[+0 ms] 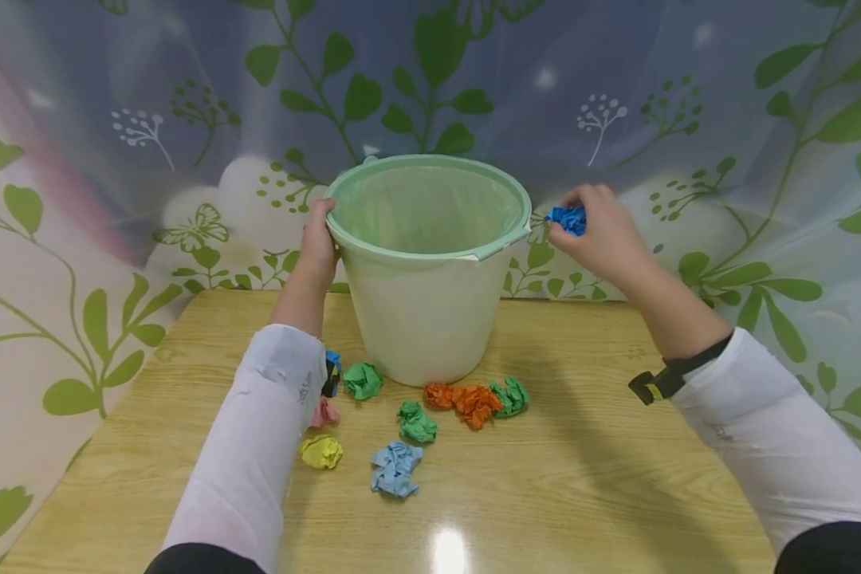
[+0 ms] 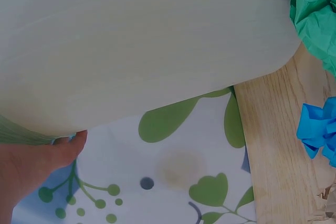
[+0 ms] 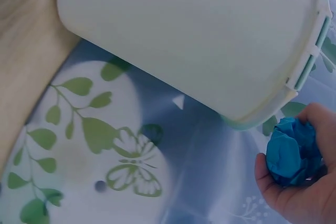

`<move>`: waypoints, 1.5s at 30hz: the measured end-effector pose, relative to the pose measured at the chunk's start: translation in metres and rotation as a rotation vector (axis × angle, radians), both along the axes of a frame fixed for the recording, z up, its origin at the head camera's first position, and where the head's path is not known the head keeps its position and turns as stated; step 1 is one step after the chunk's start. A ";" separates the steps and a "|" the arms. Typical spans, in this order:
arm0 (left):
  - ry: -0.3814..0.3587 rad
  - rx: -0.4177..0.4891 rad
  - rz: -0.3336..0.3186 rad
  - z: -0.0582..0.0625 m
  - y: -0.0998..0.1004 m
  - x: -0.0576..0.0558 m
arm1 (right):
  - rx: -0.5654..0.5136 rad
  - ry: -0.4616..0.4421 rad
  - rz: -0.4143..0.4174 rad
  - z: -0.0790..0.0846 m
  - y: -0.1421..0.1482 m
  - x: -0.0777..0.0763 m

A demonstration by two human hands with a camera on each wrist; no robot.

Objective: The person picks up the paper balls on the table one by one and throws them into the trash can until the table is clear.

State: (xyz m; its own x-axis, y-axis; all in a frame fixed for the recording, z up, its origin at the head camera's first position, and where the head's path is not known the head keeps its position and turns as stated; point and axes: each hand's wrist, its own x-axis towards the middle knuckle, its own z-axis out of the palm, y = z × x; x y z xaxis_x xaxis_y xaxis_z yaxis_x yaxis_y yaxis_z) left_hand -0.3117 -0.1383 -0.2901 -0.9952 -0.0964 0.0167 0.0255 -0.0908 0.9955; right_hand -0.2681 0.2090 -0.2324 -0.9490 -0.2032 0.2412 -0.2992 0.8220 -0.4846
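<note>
Head cam: looks fwd/down across worktop (image 1: 516, 494); full bucket (image 1: 423, 319) in frame. L/R wrist cams: close-up, opp. sides; both share bucket exterior.

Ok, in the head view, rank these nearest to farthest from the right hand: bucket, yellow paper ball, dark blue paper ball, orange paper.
1. Dark blue paper ball: held in the right hand.
2. Bucket: left of that hand.
3. Orange paper: in front of the bucket.
4. Yellow paper ball: farther front-left.
</note>
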 end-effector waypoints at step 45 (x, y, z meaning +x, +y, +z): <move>-0.006 0.020 0.007 -0.001 -0.002 -0.001 | -0.105 0.015 0.126 0.063 -0.101 -0.050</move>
